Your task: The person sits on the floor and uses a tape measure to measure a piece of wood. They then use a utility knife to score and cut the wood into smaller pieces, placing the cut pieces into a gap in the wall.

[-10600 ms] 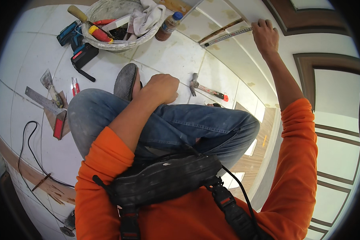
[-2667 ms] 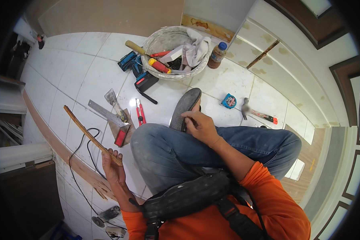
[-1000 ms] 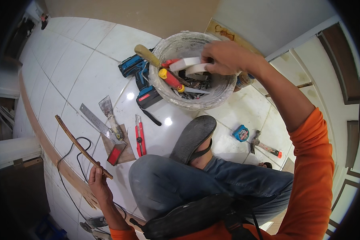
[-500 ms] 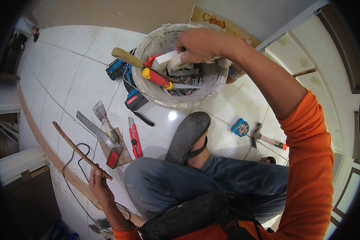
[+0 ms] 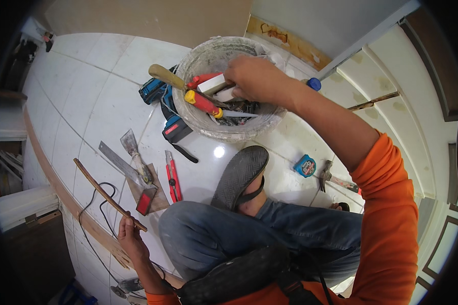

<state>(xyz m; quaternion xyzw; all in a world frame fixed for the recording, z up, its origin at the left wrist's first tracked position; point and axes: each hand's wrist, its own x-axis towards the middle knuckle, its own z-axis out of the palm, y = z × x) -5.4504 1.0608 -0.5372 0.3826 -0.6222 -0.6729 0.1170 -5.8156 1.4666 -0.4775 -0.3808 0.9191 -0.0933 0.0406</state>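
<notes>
In the lower left, my left hand (image 5: pixel 130 239) is closed round a thin brown wooden strip (image 5: pixel 99 185), which slants up and away. My right hand (image 5: pixel 252 76) reaches into a plaster-stained bucket (image 5: pixel 257 132), its fingers curled at some white pieces (image 5: pixel 212 84); what exactly they grip is unclear. Beside it in the bucket are a red-yellow screwdriver (image 5: pixel 203 103), a wooden-handled tool (image 5: pixel 164 75), red-handled tools (image 5: pixel 198 80) and metal bits (image 5: pixel 239 117). A blue cordless drill (image 5: pixel 173 127) lies against the bucket's left side.
On the tiled floor lie a scraper (image 5: pixel 131 145), a steel square (image 5: pixel 117 162), a red utility knife (image 5: pixel 172 180), a tape measure (image 5: pixel 305 165), a hammer (image 5: pixel 325 175), a cable (image 5: pixel 89 239) and a grinder (image 5: pixel 122 290). A blue-capped bottle (image 5: pixel 313 84) stands behind the bucket.
Earlier my right hand held the tape measure at the wall; it now lies on the floor. My left hand took up the strip. My right hand moved from my foot into the bucket.
</notes>
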